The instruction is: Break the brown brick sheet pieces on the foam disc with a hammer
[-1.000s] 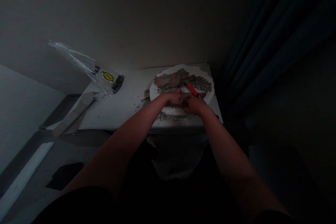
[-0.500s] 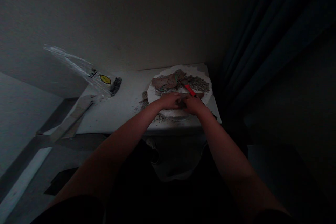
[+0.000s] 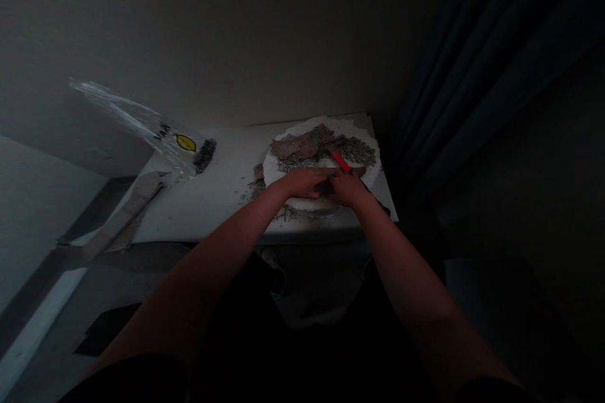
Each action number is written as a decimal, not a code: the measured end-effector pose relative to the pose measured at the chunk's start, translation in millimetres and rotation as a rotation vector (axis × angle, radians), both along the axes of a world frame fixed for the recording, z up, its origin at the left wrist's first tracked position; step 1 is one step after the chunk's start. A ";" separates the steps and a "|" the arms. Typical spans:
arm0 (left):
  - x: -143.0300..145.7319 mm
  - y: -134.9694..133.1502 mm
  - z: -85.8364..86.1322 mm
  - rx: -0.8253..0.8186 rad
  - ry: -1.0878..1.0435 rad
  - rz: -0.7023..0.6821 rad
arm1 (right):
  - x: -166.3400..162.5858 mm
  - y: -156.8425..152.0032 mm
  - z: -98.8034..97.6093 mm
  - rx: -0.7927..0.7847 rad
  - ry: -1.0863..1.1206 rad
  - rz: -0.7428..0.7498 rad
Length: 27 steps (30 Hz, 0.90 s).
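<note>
Flat piece between left hand, right hand

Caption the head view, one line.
Left hand and right hand meet over a round white disc strewn with flat brown fragments, grey crumbs and a red-handled tool.

The bench is white, with small grey specks near its front edge. On it the round disc is also white. The flat pieces on the disc are dull brown, and the crumbs beside them are grey, fine and speckled. The tool handle is bright red, the only strong colour here. The plastic bag is clear with pale shine streaks; it carries a yellow oval label with a dark rim, black letters next to it, and black grains at its lower end. The curtain is very dark blue, and its folds show as darker stripes. The wall is plain grey-beige.
</note>
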State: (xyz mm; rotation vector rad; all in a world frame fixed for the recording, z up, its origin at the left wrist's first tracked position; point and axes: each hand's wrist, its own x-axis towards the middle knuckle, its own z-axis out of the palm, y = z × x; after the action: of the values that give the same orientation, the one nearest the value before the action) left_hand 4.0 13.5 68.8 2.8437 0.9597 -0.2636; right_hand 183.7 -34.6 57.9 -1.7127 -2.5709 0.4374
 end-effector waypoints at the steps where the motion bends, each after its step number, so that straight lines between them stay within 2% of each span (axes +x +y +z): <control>1: -0.1 0.7 0.3 -0.001 -0.001 -0.006 | 0.0 0.0 0.2 -0.006 -0.003 0.000; 6: -0.9 4.4 -1.3 -0.005 0.009 -0.029 | 0.2 -1.0 4.3 -0.020 0.010 -0.004; 11: -4.2 5.8 -7.0 -0.012 0.025 -0.112 | 0.9 -1.3 6.4 -0.035 0.017 0.006; 22: -9.1 4.0 -16.4 0.119 0.124 -0.204 | 1.6 -2.0 3.7 -0.026 0.034 0.026; 27: -10.9 4.1 -22.3 0.138 0.091 -0.200 | 1.7 -0.9 0.3 -0.014 0.021 0.031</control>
State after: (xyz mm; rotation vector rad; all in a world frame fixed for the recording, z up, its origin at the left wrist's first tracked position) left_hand -6.9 17.6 46.5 3.0828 0.7345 -0.3625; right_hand 185.4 -35.5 58.1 -1.6661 -2.5890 0.4722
